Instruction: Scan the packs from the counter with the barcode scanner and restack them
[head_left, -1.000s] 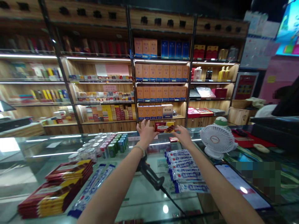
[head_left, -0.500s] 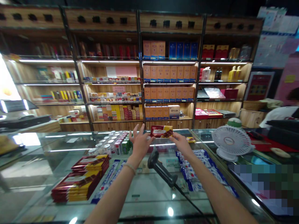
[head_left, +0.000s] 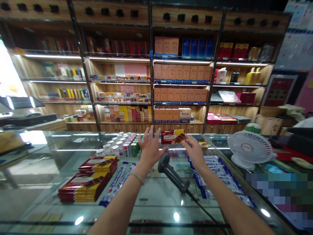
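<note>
A red and yellow chocolate wafer pack (head_left: 172, 136) is held up over the glass counter, its printed front facing me. My right hand (head_left: 195, 150) pinches its right end between thumb and fingers. Just left of the pack, my left hand (head_left: 151, 147) is open with fingers spread, apart from it. Below and between my hands a black barcode scanner (head_left: 173, 174) lies on the glass, its cable running toward me. Stacks of matching wafer packs (head_left: 88, 179) sit to the left of my left arm. Blue and white snack packets (head_left: 217, 173) lie under my right forearm.
Several cans (head_left: 119, 143) stand in rows behind my left hand. A few blue packets (head_left: 117, 182) lie beside the wafer stacks. At right are a white fan (head_left: 248, 147) and a blurred-out screen. Stocked shelves (head_left: 181, 85) line the back wall.
My left hand has let go of the pack's left end and opened. My right hand keeps hold of the pack. The whole view has shifted slightly.
</note>
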The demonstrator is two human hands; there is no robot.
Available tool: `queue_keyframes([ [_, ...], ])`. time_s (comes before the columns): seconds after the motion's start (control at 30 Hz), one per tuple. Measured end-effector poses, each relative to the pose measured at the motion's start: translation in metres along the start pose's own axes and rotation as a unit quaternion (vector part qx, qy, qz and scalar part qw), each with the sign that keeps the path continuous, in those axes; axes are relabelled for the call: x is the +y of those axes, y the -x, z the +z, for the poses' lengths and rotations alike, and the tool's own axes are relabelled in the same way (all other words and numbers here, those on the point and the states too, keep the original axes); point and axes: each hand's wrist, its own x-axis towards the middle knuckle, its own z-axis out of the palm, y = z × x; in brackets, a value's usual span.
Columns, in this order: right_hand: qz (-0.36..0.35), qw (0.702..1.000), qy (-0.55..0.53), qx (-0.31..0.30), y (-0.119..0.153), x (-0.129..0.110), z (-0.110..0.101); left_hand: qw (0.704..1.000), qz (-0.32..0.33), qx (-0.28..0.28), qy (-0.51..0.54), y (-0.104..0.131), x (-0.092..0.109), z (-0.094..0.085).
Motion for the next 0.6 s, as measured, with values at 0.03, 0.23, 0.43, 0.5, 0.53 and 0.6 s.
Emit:
queue_keyframes([
  [0.03,-0.005,1.0,0.011,-0.001,0.002,-0.002,0.0,1.0,0.014,0.001,-0.001,0.001,0.001,0.001],
  [0.23,-0.042,0.998,0.05,-0.005,0.012,-0.011,0.005,0.999,0.043,0.001,0.005,0.004,0.002,0.004],
  [0.43,-0.1,0.994,0.049,0.007,0.02,-0.026,0.003,0.999,0.024,0.004,0.029,0.004,0.003,-0.001],
  [0.5,-0.127,0.991,0.047,-0.004,0.024,-0.034,0.002,0.998,0.025,0.027,0.047,0.005,0.004,-0.001],
  [0.53,-0.143,0.988,0.047,-0.014,0.027,-0.037,0.002,0.997,0.026,0.044,0.059,0.006,0.004,0.0],
  [0.6,-0.177,0.982,0.05,-0.039,0.033,-0.044,0.002,0.993,0.033,0.078,0.081,0.007,0.003,0.003],
])
